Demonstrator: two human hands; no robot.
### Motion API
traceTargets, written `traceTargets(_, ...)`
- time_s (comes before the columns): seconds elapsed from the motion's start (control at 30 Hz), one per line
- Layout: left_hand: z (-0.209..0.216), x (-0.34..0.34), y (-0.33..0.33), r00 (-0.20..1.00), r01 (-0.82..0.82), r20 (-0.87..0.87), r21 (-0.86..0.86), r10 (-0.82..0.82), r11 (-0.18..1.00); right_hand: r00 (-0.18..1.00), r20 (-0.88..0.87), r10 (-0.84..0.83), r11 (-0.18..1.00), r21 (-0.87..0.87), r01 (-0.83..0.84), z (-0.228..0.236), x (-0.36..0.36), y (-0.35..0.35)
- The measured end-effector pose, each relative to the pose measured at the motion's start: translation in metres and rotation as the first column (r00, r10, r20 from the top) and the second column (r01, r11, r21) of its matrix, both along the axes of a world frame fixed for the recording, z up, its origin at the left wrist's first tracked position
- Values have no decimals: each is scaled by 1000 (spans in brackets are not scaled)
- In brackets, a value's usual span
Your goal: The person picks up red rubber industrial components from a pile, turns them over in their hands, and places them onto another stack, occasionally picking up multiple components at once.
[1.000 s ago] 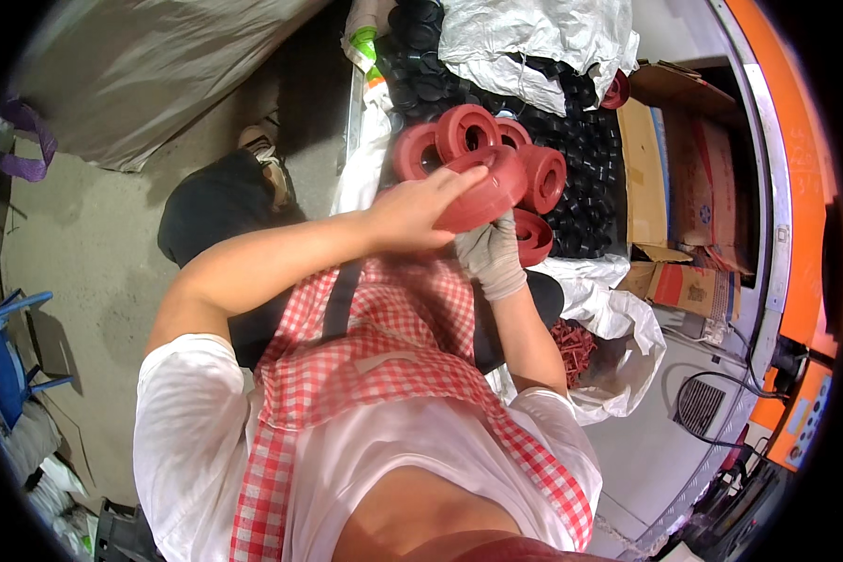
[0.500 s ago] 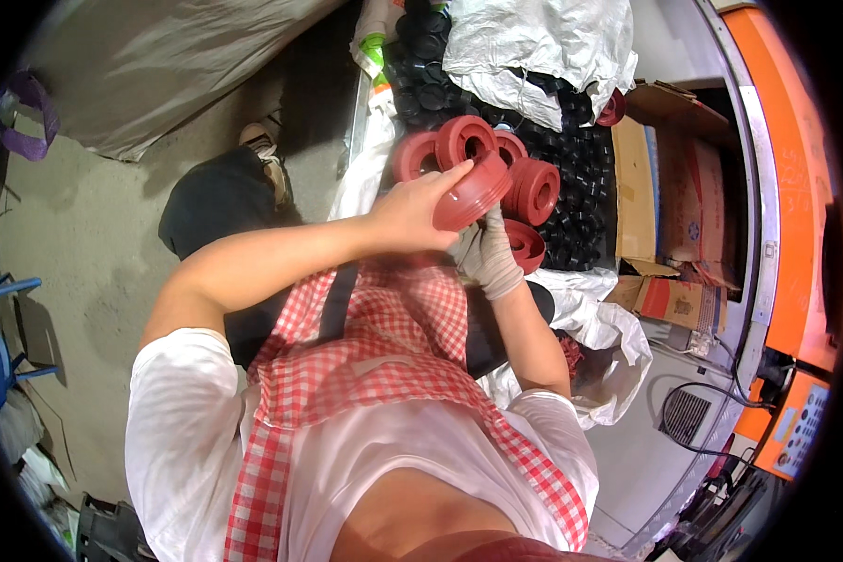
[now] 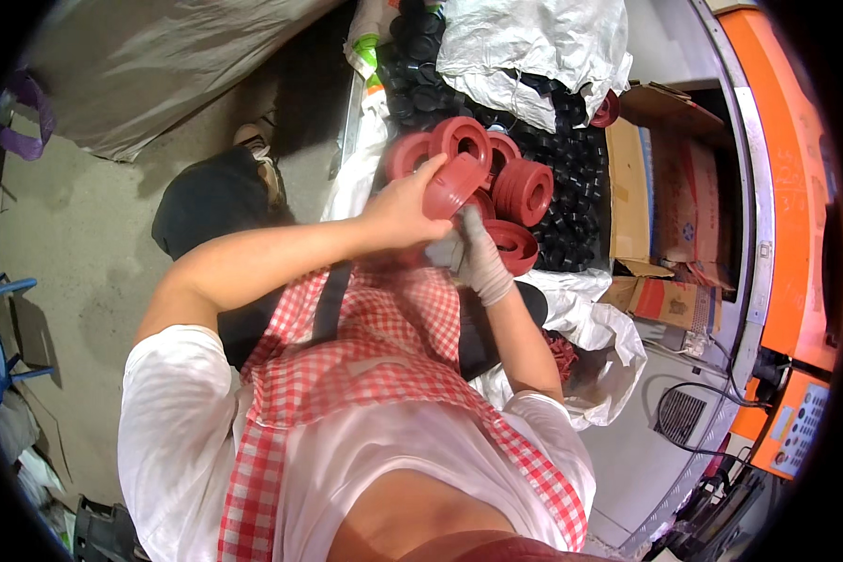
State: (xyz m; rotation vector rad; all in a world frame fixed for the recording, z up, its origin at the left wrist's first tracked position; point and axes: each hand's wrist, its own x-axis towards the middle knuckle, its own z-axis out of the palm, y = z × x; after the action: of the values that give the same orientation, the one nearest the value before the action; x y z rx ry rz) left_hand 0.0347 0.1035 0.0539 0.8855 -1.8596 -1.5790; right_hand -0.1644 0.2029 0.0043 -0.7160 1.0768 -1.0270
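Note:
My bare left hand [image 3: 405, 208] grips a red, round, ring-like plastic part [image 3: 453, 184] by its rim, thumb and fingers spread around it, tilted above my lap. Just below and to the right is my right hand [image 3: 480, 260], in a pale grey glove, its fingers curled. What it holds, if anything, is hidden. Beyond the hands rests a group of similar red rings: an upright-leaning one [image 3: 461, 142], a grooved one [image 3: 523, 192] to the right, and another [image 3: 510, 245] lying nearest the gloved hand.
Many small black plastic pieces [image 3: 571, 178] fill the surface under the rings. A white woven sack [image 3: 539, 47] covers the far part. Open cardboard boxes [image 3: 688, 197] stand right, beside an orange machine [image 3: 777, 187]. A white bag [image 3: 609, 365] sits by my right elbow.
The red ring in my left hand has turned and shifted slightly left and down. My gloved right hand has dropped a little and its fingers have changed position beneath the ring.

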Motion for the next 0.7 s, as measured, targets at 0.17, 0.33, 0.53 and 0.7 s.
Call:
traceTargets(0.17, -6, -2, 2, 999, -41, 8, 4, 41, 999, 906, -309, -291, 945, -239, 222, 37, 43, -9)
traceTargets(0.33, -14, 0, -2, 996, -68, -53, 98, 74, 993, 886, -421, -195, 969, 58, 241, -2, -26, -10)
traceTargets(0.53, -67, 3, -11, 983, 79, 118, 422, -141, 903, 451, -856, -251, 968, -219, 124, -44, -70, -92)
traceTargets(0.7, -52, -2, -17, 869, 247, 416, 102, -267, 964, -97, -957, 275, 959, 280, -47, -37, -44, -141)
